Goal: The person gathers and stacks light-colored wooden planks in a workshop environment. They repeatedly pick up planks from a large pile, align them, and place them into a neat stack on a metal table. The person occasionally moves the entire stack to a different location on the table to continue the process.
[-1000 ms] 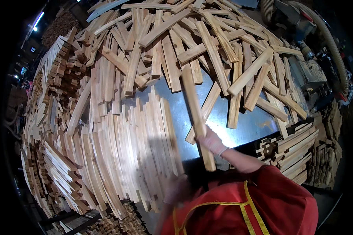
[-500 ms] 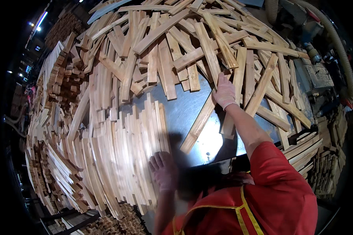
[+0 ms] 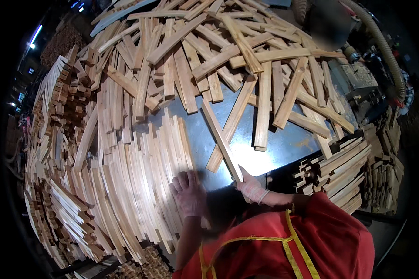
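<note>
In a light glove, my right hand [image 3: 251, 187] grips the near end of a wooden slat [image 3: 221, 139], which points away from me over the metal tabletop [image 3: 284, 149]. Beneath that slat another loose slat [image 3: 233, 123] lies crosswise on the metal. My left hand [image 3: 189, 193], gloved too, rests with its fingers spread on the near right part of a row of slats [image 3: 149, 181] laid side by side. Its fingertips touch the row's right edge.
A loose heap of slats [image 3: 181, 69] covers the far side of the table. Stacked slats [image 3: 70, 97] stand at the left, and more stacked slats [image 3: 342, 174] at the right beyond the table edge. A ribbed hose [image 3: 388, 51] curves by machinery at the far right.
My right hand has drawn back toward me from the heap, bringing a slat with it. My left hand stays on the row. The view has shifted slightly.
</note>
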The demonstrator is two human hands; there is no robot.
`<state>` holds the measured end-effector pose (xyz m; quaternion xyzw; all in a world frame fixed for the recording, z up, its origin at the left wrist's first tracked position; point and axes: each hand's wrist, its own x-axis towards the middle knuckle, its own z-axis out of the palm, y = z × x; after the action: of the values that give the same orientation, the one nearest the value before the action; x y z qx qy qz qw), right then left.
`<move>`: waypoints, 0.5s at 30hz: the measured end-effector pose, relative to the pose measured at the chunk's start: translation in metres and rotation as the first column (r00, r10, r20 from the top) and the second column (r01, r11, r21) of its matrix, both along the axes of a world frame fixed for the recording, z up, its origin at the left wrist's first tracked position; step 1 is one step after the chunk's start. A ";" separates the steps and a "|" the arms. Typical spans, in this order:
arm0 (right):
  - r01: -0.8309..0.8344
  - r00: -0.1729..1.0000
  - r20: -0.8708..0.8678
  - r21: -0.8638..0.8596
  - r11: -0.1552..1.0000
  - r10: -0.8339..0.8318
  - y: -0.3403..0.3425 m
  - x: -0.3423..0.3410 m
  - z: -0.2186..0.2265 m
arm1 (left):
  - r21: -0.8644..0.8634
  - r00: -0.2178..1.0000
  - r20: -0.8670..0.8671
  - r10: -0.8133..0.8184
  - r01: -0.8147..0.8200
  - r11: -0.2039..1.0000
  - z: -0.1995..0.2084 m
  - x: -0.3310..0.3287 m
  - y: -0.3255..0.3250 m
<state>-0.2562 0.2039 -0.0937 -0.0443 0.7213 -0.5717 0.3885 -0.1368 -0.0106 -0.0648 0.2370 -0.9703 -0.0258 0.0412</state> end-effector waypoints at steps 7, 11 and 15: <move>0.149 0.653 -0.650 -0.391 0.908 -0.387 -0.046 -0.329 0.199 | 0.059 0.999 -0.017 -0.048 0.049 0.997 0.008 -0.009 -0.002; 0.475 0.494 -0.809 -0.057 0.878 -0.319 -0.030 -0.393 0.169 | -0.005 0.969 -0.085 -0.230 0.231 0.973 0.004 -0.025 0.003; 0.496 0.549 -0.803 0.534 0.685 0.229 -0.064 -0.377 0.115 | 0.336 0.978 -0.067 -0.196 0.207 0.919 -0.017 -0.085 0.029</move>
<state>-0.6332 0.1403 0.0209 -0.0904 0.9769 -0.1839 -0.0610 -0.2217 0.0186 -0.0815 0.1389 -0.9695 -0.2014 0.0124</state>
